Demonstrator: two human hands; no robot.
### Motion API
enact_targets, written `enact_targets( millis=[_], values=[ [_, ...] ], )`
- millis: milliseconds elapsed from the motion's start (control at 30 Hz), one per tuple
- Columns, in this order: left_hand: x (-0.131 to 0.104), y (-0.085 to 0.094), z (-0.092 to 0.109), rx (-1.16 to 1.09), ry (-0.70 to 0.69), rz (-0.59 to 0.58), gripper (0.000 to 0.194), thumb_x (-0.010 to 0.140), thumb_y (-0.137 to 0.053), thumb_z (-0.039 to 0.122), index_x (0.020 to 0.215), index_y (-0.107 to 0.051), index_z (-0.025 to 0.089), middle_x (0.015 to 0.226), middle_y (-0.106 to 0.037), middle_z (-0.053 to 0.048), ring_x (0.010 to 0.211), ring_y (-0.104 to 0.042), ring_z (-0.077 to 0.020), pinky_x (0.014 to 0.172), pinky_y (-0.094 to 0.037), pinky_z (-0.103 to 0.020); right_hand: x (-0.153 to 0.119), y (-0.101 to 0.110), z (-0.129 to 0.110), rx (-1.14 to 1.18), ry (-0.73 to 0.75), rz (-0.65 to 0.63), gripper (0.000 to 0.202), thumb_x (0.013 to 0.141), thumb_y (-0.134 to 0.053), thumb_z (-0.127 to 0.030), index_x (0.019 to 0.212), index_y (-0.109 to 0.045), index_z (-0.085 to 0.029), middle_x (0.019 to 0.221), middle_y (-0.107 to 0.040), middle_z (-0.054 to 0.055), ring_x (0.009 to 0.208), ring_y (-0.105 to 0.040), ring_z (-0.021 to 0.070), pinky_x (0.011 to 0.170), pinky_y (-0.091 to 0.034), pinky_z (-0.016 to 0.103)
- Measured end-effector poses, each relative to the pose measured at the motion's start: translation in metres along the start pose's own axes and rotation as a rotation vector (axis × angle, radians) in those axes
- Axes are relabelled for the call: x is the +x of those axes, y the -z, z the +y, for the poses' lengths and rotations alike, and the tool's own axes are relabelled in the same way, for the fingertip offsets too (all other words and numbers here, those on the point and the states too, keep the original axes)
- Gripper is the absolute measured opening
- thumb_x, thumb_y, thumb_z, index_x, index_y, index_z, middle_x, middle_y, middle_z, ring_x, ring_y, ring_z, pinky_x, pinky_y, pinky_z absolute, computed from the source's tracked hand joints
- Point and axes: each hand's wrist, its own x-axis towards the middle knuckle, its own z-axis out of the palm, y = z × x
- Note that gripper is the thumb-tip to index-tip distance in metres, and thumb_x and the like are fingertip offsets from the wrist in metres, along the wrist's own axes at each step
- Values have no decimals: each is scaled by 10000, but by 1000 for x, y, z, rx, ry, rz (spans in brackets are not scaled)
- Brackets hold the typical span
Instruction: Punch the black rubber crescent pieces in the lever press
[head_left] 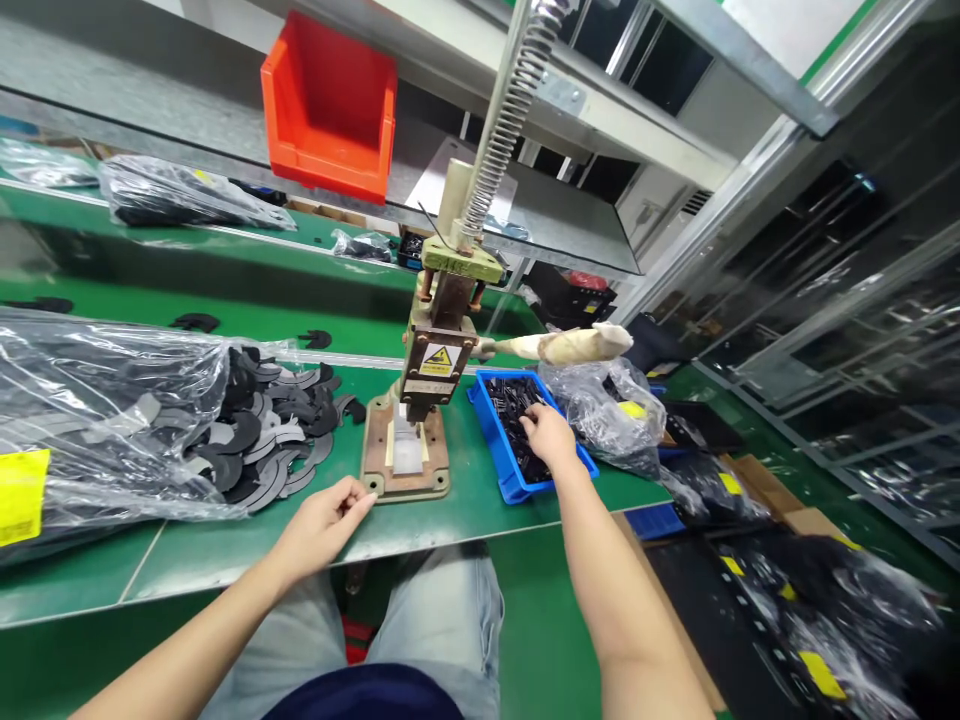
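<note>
My right hand (550,436) reaches into a blue bin (493,440) of small black plastic parts (512,400). Its thumb and fingers are pinched together at the parts; the exact piece is hard to make out. My left hand (328,522) rests on the bench's front edge, loosely curled with the thumb apart and nothing visible in it. The thumb tip is by the base corner of a hand press (439,350). A pale metal block (408,452) sits on the press base under the ram. Left of the press lies a heap of curved black and grey pieces (277,430).
A clear plastic bag (112,420) of dark pieces covers the bench's left side. The press lever (585,345) sticks out above the blue bin. More bagged parts (607,410) lie to the right. An orange bin (330,110) stands on the shelf above.
</note>
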Motion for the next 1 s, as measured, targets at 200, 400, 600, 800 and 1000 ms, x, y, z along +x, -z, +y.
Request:
enact_targets(
  millis=[200, 400, 600, 800, 1000],
  values=[
    [-4, 5, 26, -101, -60, 105, 262, 1006, -593, 458, 906, -634, 220, 804, -618, 6, 738, -579, -154, 717, -485, -270, -66, -1, -51, 292, 302, 119, 341, 1036, -510, -389, 1254, -716, -229, 1162, -723, 100, 1042, -689, 203, 988, -583, 409],
    [-1, 10, 64, -104, -280, 62, 265, 976, -678, 348, 1208, -654, 224, 997, -663, -48, 830, -632, -170, 782, -535, -308, -137, -40, -114, 559, 598, 92, 544, 1003, -575, -229, 1533, -490, -313, 1060, -727, 68, 956, -695, 201, 903, -623, 407],
    [-3, 10, 65, -43, -307, -7, 302, 979, -679, 365, 1247, -641, 231, 1025, -672, -63, 826, -639, -175, 785, -550, -333, -142, -54, -125, 590, 693, 78, 710, 986, -587, -189, 1625, -304, -312, 1092, -743, 75, 962, -720, 222, 914, -642, 447],
    [-2, 9, 65, -61, -323, -6, 235, 982, -674, 339, 1193, -683, 237, 1038, -703, -76, 849, -662, -185, 791, -572, -341, -140, -58, -127, 581, 735, 62, 747, 986, -579, -166, 1641, -259, -327, 1075, -733, 70, 963, -711, 223, 882, -645, 435],
    [17, 16, 54, 15, -414, 37, 142, 1017, -624, 279, 1076, -745, 236, 1068, -760, -82, 1011, -706, -208, 923, -579, -360, -129, -55, -121, 589, 633, 22, 671, 988, -622, -240, 1597, -351, -312, 1162, -715, 79, 1058, -697, 215, 992, -621, 450]
  ],
)
